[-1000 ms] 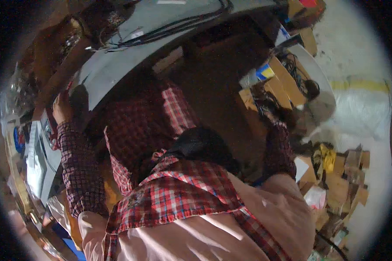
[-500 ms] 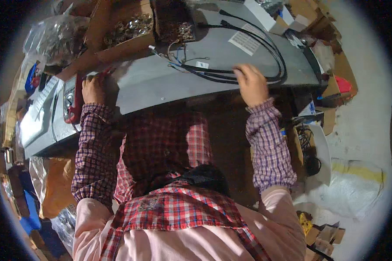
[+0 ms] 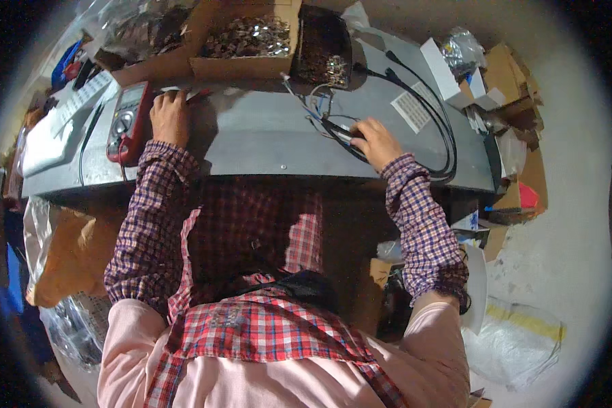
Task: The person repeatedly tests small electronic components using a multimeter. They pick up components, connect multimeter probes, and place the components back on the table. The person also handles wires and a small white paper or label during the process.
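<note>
Partly under black cables (image 3: 350, 146), right hand (image 3: 377, 144) touching: printed white sheet (image 3: 407, 114).

A red plaid apron (image 3: 272, 333) and gathered dark-checked oversleeves (image 3: 421, 221) are worn over a pale pink top (image 3: 251, 384).

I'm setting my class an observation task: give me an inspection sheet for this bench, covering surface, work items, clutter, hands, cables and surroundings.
Surface: grey bench, partly shadowed.
Work items: multimeter, at left; black cables, at right.
Clutter: carton of metal parts; white sheet by the cables.
Hands: left hand beside the multimeter; right hand at the cables; grips unclear.
Cables: looped, with bare-looking wire ends fanned out.
Surroundings: translucent sack, on the floor at right.
</note>
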{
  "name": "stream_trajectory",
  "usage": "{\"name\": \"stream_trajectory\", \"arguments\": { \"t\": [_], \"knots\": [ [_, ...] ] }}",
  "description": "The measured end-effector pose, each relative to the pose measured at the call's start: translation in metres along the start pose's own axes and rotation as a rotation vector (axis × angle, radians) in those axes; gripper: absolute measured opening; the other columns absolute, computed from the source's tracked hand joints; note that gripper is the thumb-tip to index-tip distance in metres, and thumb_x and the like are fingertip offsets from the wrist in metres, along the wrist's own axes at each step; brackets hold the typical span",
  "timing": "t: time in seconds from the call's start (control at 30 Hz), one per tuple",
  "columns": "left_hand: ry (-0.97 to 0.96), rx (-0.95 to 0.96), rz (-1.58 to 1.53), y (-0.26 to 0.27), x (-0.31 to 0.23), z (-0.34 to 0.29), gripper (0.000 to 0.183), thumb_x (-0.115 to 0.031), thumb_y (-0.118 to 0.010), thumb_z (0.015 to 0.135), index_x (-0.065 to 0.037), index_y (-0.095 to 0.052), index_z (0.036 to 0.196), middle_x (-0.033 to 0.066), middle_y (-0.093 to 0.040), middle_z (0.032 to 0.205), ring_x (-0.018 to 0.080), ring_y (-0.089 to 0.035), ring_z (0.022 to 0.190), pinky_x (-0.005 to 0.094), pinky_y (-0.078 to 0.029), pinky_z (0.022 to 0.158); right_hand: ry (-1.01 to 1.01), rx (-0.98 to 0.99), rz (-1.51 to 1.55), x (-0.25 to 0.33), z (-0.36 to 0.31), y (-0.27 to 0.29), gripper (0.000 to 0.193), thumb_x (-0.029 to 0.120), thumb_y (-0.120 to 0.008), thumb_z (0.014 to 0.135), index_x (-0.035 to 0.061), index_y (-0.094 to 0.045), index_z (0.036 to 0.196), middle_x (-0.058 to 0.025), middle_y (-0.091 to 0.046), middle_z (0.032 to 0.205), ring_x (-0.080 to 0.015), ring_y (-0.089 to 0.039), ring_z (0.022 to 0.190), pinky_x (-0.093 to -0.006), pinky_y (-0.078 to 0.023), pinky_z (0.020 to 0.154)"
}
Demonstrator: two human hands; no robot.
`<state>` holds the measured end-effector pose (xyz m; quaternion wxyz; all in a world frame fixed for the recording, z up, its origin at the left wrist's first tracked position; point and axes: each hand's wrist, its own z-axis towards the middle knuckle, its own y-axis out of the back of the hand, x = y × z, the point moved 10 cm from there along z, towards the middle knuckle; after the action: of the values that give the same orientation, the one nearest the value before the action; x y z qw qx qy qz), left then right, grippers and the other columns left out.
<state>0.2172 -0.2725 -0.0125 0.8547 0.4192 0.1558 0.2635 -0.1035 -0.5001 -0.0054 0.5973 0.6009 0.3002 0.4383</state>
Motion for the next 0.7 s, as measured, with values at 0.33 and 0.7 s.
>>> {"name": "stream_trajectory", "arguments": {
  "t": [0.33, 0.7],
  "knots": [
    [0.106, -0.089, -0.906, 0.073, -0.063, 0.004, 0.023, -0.013, -0.061, 0.088, -0.004, -0.06, 0.109, 0.0078, -0.063, 0.092, 0.0166, -0.059, 0.081, 0.0299, -0.047, 0.073, -0.026, -0.262, 0.518, 0.021, 0.006, 0.063, 0.013, 0.003, -0.044, 0.091, -0.0002, -0.047, 0.104, -0.0072, -0.057, 0.082, -0.0143, -0.054, 0.075, -0.0284, -0.045, 0.073],
    [0.521, 0.399, -2.315, 0.084, -0.155, 0.027, 0.023, -0.029, -0.055, 0.094, -0.009, -0.058, 0.106, -0.0005, -0.063, 0.096, 0.0092, -0.058, 0.083, 0.0232, -0.045, 0.069, 0.051, -0.277, 0.444, 0.074, -0.042, 0.09, 0.013, 0.0, -0.047, 0.088, 0.0003, -0.048, 0.101, -0.0146, -0.06, 0.081, -0.0252, -0.062, 0.076, -0.0343, -0.048, 0.068]
  ]
}}
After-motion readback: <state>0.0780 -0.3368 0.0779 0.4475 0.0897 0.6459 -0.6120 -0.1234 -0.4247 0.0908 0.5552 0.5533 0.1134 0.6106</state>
